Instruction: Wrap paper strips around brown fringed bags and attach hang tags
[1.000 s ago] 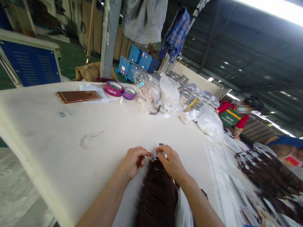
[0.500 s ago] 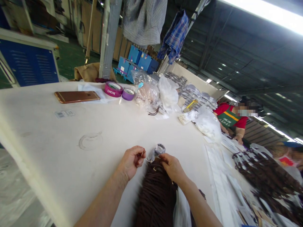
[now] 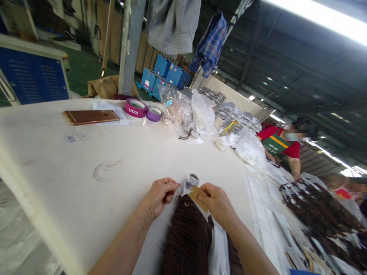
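Observation:
A dark brown ribbed garment [image 3: 189, 236] lies on the white table [image 3: 86, 160] in front of me. My left hand [image 3: 159, 194] is closed in a pinch on a thin string at the garment's top edge. My right hand [image 3: 216, 202] holds a small brown card tag [image 3: 197, 194] by that same edge. Just beyond the tag lies a small clear plastic packet [image 3: 191, 180]. A clear plastic bag [image 3: 218, 252] lies under my right forearm.
A rose-gold phone [image 3: 91, 116] and two purple tape rolls [image 3: 136, 107] sit at the far side, next to clear plastic bags [image 3: 186, 112]. Stacks of packets [image 3: 237, 116] and white bags [image 3: 252, 151] lie farther right. Other people [image 3: 282, 143] work at the right, beside dark garments [image 3: 318, 214].
My right hand has brought a brown card tag up at the garment's top edge. My left hand stays pinched on the string. The view has shifted slightly.

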Demonstrator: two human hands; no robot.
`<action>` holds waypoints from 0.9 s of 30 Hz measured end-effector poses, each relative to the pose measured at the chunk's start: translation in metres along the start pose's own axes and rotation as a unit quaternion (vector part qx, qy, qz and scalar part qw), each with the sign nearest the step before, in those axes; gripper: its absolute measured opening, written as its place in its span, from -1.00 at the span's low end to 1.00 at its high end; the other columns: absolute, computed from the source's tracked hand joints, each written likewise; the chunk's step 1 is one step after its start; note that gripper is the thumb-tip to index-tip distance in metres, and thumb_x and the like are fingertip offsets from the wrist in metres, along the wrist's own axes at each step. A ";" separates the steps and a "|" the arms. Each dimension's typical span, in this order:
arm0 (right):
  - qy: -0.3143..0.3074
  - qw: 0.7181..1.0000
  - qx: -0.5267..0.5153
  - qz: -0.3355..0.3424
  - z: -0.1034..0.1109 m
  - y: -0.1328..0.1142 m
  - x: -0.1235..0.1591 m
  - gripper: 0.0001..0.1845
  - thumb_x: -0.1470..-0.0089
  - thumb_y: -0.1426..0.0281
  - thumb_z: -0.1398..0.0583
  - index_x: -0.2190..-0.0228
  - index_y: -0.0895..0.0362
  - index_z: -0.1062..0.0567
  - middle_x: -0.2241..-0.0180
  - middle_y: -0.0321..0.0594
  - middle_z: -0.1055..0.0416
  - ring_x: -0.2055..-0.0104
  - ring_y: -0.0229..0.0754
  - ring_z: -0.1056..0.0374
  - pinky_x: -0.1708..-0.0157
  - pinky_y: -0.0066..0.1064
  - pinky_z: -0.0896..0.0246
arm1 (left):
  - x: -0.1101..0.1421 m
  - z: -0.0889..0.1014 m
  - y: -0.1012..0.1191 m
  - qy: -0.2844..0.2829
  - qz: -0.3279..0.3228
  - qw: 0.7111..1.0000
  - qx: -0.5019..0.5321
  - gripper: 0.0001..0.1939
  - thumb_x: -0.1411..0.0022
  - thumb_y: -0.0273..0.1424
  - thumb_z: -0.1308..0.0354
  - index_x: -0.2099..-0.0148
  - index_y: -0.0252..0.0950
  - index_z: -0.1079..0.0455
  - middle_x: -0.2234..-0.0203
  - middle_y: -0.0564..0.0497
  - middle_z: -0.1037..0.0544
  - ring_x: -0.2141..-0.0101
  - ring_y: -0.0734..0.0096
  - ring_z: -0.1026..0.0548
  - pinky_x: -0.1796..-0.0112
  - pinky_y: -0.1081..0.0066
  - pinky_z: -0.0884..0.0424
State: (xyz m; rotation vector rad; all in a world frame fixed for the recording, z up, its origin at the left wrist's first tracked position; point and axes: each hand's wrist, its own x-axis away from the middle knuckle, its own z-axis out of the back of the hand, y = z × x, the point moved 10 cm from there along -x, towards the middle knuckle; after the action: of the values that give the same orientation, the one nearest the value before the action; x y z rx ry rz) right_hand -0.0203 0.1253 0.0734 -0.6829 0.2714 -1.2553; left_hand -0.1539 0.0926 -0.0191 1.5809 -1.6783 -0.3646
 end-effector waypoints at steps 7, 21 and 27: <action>-0.158 0.827 -0.494 -0.217 -0.100 0.012 0.046 -0.70 0.49 0.40 -0.25 0.54 0.18 -0.36 0.63 -0.35 -0.32 0.62 -0.33 -0.22 0.61 -0.50 -0.09 | 0.003 -0.001 0.006 -0.009 -0.019 1.000 -0.012 -0.70 0.37 -0.34 -0.31 0.60 -0.35 -0.27 0.80 0.20 -0.21 0.77 0.74 -0.02 0.69 0.56 0.17; -0.032 0.765 -0.598 -0.239 -0.124 0.018 0.042 -0.93 0.15 0.51 -0.16 0.51 0.27 -0.43 0.68 -0.26 -0.32 0.72 -0.38 -0.16 0.78 -0.62 0.10 | 0.052 0.029 0.014 0.005 -0.112 0.978 -0.179 -0.70 0.20 -0.19 -0.31 0.53 -0.33 -0.39 0.72 0.15 -0.27 0.66 0.65 -0.09 0.61 0.57 0.02; 0.009 0.754 -0.602 -0.262 -0.123 0.024 0.042 -0.91 0.08 0.58 -0.10 0.50 0.28 -0.42 0.66 -0.25 -0.35 0.71 -0.38 -0.20 0.77 -0.61 -0.01 | 0.077 0.041 0.012 0.033 -0.146 0.962 -0.229 -0.64 0.22 -0.09 -0.30 0.50 -0.29 -0.42 0.78 0.18 -0.17 0.68 0.61 -0.06 0.62 0.54 0.02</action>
State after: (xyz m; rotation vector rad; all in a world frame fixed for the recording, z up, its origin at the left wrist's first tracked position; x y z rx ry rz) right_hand -0.0554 0.0502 -0.0296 -1.9675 1.0039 -1.5351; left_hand -0.1847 0.0109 -0.0110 1.4632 -1.1961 -0.7818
